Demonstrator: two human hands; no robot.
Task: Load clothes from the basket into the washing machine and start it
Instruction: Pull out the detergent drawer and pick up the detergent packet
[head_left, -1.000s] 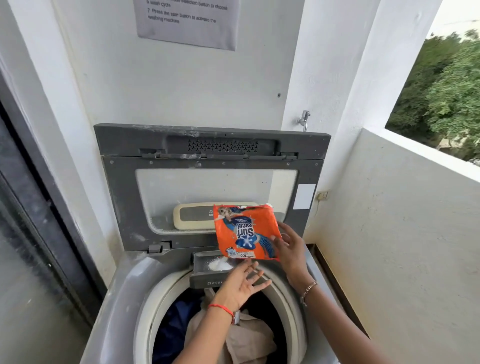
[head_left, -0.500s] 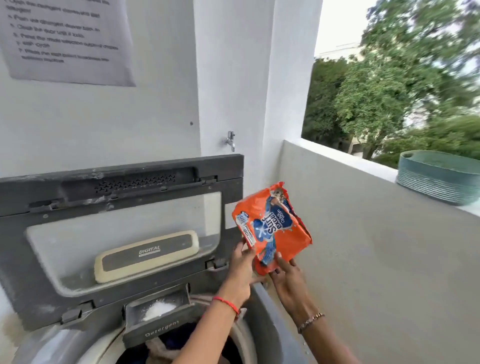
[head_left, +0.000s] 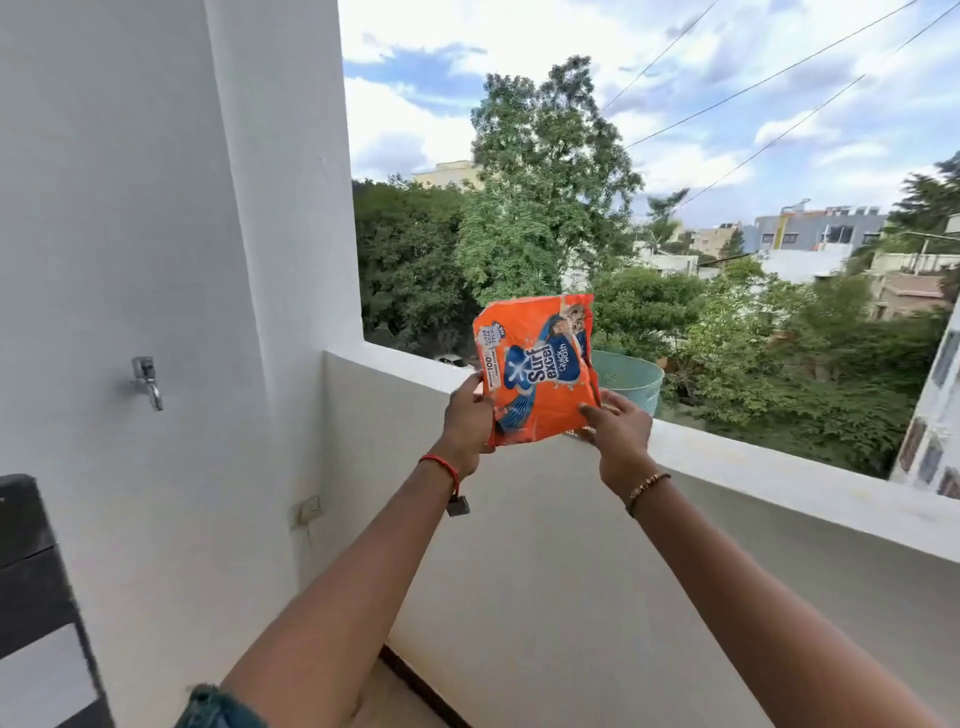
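An orange detergent packet (head_left: 540, 371) stands upright over the balcony ledge (head_left: 753, 467). My left hand (head_left: 466, 418) grips its left edge and my right hand (head_left: 618, 427) holds its lower right corner. Behind the packet a teal basket (head_left: 631, 379) sits on the ledge, partly hidden. Only the dark raised lid of the washing machine (head_left: 31, 582) shows at the far left edge; the drum and the clothes are out of view.
A metal tap (head_left: 147, 381) sticks out of the white wall on the left. A small wall socket (head_left: 310, 508) sits low near the corner. Trees and buildings lie beyond the ledge.
The view swung up and right, away from the machine. Both hands carried the packet from above the detergent drawer out to the ledge, and the packet turned upright.
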